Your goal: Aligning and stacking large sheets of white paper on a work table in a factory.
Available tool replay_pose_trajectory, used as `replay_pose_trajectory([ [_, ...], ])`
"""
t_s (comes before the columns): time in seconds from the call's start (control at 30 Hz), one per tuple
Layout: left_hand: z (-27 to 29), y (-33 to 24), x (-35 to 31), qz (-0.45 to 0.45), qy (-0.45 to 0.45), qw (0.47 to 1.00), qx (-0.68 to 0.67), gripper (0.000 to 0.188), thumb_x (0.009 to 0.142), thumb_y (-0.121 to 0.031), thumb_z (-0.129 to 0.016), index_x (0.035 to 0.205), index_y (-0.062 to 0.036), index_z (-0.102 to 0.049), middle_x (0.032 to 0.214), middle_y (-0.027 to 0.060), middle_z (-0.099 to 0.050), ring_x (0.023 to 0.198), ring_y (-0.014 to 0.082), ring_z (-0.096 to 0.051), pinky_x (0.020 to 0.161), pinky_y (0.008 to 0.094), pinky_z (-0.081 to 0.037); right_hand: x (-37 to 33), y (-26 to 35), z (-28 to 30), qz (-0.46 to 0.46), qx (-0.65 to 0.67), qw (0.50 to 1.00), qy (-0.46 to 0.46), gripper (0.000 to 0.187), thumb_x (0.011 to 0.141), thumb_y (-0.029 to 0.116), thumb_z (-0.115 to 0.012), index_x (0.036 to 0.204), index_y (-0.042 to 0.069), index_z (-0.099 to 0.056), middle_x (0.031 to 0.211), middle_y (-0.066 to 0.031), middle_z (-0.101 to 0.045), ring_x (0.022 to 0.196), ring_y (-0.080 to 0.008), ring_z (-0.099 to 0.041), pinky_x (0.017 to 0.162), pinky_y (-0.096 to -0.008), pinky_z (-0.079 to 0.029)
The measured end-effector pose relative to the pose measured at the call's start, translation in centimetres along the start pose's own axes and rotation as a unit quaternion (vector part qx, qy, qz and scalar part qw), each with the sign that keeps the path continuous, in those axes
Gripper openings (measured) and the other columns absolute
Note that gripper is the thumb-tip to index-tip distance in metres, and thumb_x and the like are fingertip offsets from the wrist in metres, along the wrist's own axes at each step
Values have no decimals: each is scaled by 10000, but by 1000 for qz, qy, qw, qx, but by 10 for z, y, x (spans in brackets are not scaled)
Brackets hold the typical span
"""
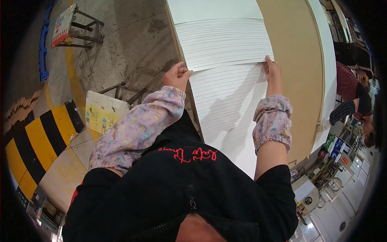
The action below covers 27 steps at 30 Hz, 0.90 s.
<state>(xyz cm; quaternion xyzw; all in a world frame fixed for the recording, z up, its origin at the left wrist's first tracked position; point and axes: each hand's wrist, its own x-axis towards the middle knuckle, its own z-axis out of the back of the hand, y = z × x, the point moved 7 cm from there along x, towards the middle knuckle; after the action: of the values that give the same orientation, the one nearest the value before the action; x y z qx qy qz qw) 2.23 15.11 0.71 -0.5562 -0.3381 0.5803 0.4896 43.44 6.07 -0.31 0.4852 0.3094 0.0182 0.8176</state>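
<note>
My left hand [177, 76] pinches the near left corner of a white sheet with dark parallel lines [229, 46]. At the opposite near corner, my right hand [273, 72] has its fingers and thumb closed on the edge of that sheet. Beneath and nearer to me lies another white lined surface [225, 101], with shadows of my hands and arms across it. A plain white area [213, 9] adjoins the lined sheet at its far end. Patterned sleeve covers [137, 123] wrap both my forearms.
The brown tabletop [298, 76] extends on the right, with a white strip along its far side. Stools [105, 111] stand on the floor at left, near a black-and-yellow striped barrier [42, 141]. A person [350, 82] and machines [308, 197] are at right.
</note>
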Motion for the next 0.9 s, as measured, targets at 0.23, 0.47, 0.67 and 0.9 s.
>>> replay_pose_trajectory([
  [0.23,-9,10,11,171,72,983,3,197,743,-137,-662,867,3,-598,682,19,-605,592,62,-553,538,190,-435,-6,0,0,18,12,1000,10,188,756,125,-657,880,27,-557,768,-36,-564,632,-103,-521,542,-198,-427],
  [0.47,-13,25,21,77,105,991,9,138,758,-131,-632,729,-29,-543,603,-10,-544,527,59,-491,502,196,-412,-3,-3,-3,28,52,998,8,169,756,103,-650,881,30,-562,764,-30,-564,626,-101,-517,542,-210,-432],
  [0.67,-14,25,22,71,106,992,19,132,760,-128,-625,716,-40,-537,586,-23,-519,520,49,-466,487,194,-378,-4,0,-3,36,27,999,12,162,751,84,-647,871,21,-560,762,-34,-563,612,-100,-513,538,-216,-439],
  [0.9,-11,21,13,12,35,998,49,146,751,-116,-635,709,-31,-524,583,-28,-510,524,43,-455,488,195,-375,0,-4,3,48,52,997,7,213,732,76,-664,901,5,-555,754,-44,-562,589,-94,-508,521,-199,-439],
])
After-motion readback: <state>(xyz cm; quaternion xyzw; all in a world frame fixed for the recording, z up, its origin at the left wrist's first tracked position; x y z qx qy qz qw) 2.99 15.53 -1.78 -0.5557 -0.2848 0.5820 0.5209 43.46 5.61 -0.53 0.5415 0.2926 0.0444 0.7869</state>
